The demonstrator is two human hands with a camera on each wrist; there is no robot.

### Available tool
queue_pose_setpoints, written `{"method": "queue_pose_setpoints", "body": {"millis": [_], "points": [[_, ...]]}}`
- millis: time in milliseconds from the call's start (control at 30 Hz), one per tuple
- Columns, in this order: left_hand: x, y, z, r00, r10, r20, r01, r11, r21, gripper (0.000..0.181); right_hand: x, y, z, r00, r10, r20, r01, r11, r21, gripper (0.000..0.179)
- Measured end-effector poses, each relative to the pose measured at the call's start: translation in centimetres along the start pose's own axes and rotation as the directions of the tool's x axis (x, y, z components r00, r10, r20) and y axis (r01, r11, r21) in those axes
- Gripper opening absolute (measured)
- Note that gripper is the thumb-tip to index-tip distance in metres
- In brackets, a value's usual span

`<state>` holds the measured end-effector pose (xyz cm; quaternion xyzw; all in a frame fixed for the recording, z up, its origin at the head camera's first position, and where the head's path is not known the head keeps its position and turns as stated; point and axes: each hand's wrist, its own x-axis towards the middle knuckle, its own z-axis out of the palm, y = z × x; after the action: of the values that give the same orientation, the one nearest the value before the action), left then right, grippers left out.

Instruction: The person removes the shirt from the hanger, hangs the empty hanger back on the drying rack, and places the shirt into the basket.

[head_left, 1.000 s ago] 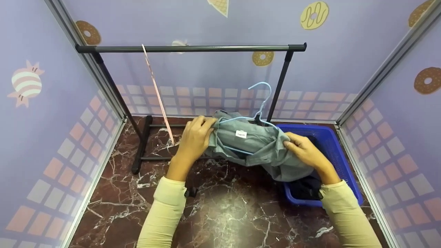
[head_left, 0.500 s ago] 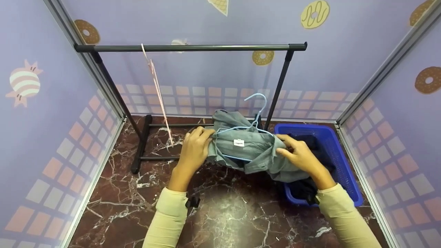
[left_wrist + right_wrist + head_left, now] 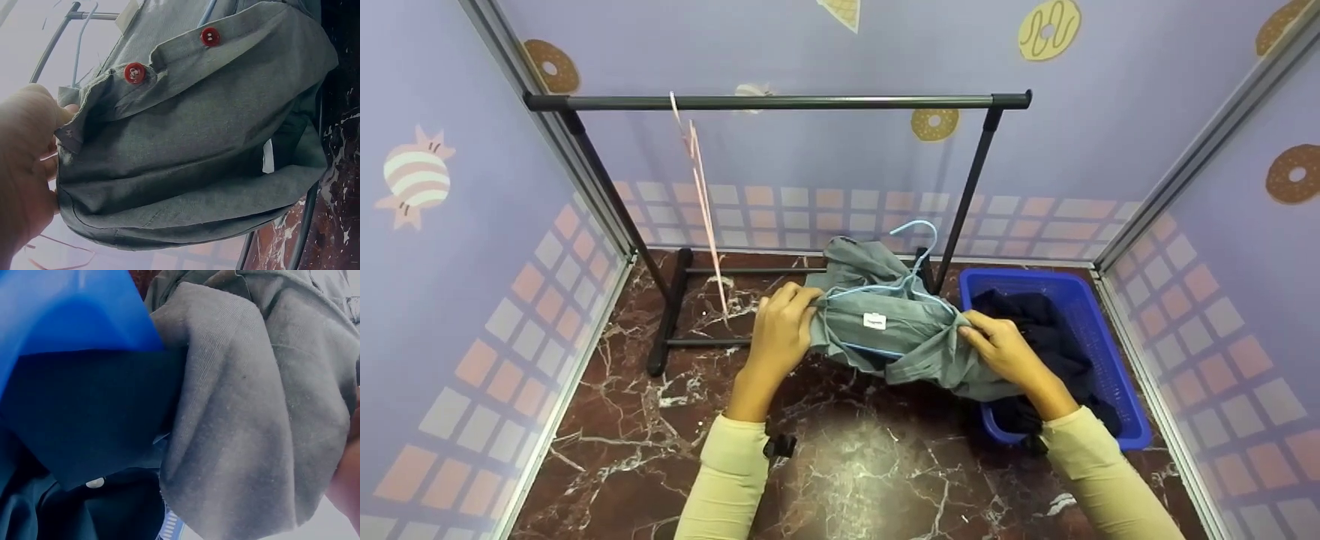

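A grey-green shirt [image 3: 937,367] hangs between my two hands, its neck opening and white label facing up. Inside that neck sits a light blue hanger [image 3: 935,238], its hook sticking up and leaning right. My left hand [image 3: 781,326] grips the shirt's left edge beside the hanger's shoulder. My right hand [image 3: 1001,349] pinches the cloth at the opposite shoulder. Two red buttons [image 3: 134,73] show along the shirt's edge in the left wrist view, near the left thumb. In the right wrist view, folds of the shirt hide most of the right hand [image 3: 344,478].
A black clothes rack [image 3: 825,103] stands behind the shirt against the back wall. One pink hanger [image 3: 706,210] hangs on its bar, toward the left. At right, a blue basket [image 3: 1117,367] holds dark clothes [image 3: 1042,330]. Patterned walls enclose the marbled floor [image 3: 855,465].
Shirt and hanger have come down a little, and the hook now sits lower. My right hand's fingers loosened midway and pinch the shirt again. The pink hanger has turned slightly.
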<state>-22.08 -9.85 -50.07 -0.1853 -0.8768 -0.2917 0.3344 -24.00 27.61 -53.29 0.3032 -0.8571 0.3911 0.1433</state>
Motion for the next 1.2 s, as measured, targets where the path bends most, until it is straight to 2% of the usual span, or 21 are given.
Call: {"method": "queue_pose_setpoints", "body": {"millis": [200,433,733,867,1200], "points": [[-0.2,0.0,-0.2,0.999,-0.038,0.009,0.039,0.999,-0.028,0.021,-0.2,0.1,0.0,0.997,-0.065,0.029,0.067,0.996,-0.058,0.017],[-0.2,-0.3,-0.4,0.997,-0.054,0.047,0.057,0.997,-0.052,0.021,0.0,0.2,0.0,0.991,-0.134,0.018,0.135,0.986,-0.097,0.021],[0.5,-0.5,-1.5,0.997,-0.052,0.065,0.063,0.983,-0.173,0.021,0.9,-0.9,-1.0,0.985,-0.171,-0.008,0.169,0.978,-0.119,0.020],[0.6,-0.4,-1.6,0.997,-0.043,0.063,0.054,0.982,-0.183,0.022,1.3,-1.2,-1.5,0.985,-0.170,-0.008,0.168,0.977,-0.129,0.018],[1.4,0.4,-1.8,0.999,0.019,0.027,-0.014,0.988,-0.155,0.024,1.7,-1.5,-2.4,0.982,-0.190,0.004,0.189,0.970,-0.152,0.021]]}}
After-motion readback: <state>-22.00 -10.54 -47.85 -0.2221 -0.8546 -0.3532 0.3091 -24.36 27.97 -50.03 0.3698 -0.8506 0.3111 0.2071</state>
